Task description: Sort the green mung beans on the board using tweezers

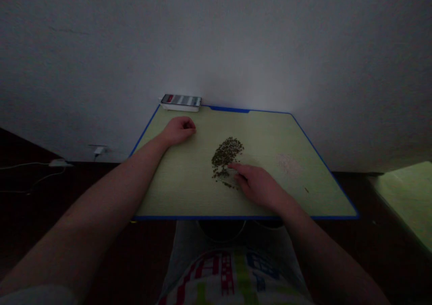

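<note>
A pile of small dark seeds or beans (227, 154) lies in the middle of a pale green table with a blue edge (189, 188). My right hand (258, 184) rests on the table just below the pile, its index finger stretched out and touching the pile's lower edge, the other fingers loosely curled. My left hand (178, 130) lies on the table at the far left, fingers curled into a loose fist; I cannot see anything in it. A faint pale patch (288, 164), perhaps lighter grains, lies to the right of the pile.
A phone on a white block (181, 102) sits at the table's far left corner against the wall. Cables and a plug (60, 163) lie on the dark floor at left. A second green surface (405, 197) shows at right.
</note>
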{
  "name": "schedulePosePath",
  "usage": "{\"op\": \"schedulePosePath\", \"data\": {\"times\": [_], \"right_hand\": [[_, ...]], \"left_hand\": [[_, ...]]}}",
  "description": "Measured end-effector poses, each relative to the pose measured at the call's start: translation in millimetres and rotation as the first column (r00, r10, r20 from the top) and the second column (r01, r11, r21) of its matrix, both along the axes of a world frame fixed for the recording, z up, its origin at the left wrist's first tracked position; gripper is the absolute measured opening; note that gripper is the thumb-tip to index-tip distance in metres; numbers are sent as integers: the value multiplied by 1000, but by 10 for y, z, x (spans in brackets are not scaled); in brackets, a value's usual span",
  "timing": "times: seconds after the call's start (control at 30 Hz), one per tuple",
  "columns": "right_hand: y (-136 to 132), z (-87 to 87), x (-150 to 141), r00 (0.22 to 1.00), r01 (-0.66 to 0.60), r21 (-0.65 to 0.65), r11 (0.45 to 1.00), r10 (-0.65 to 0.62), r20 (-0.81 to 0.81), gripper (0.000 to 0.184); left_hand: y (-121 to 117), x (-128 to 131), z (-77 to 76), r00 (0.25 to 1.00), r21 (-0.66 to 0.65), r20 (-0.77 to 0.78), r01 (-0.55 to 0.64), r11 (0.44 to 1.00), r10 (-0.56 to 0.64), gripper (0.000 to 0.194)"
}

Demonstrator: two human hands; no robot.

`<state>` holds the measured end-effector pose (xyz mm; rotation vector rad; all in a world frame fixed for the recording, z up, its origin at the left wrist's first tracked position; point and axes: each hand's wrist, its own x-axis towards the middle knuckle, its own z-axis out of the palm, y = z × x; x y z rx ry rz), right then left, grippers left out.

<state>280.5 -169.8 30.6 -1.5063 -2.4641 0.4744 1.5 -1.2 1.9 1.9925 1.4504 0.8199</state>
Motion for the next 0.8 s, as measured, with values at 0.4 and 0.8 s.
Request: {"op": "schedulePosePath", "data": {"times": [0.4, 0.8], "right_hand": [[10, 96, -102, 982, -154, -64, 986, 160, 104, 43], [-514, 49, -33, 1000, -5, -126, 992, 8, 22, 42]], "left_hand": [[16, -8, -20, 1000, -8, -4, 0, 1000, 0, 18], [30, -17, -36, 1000, 11, -6, 5, 1000, -5, 18]]}}
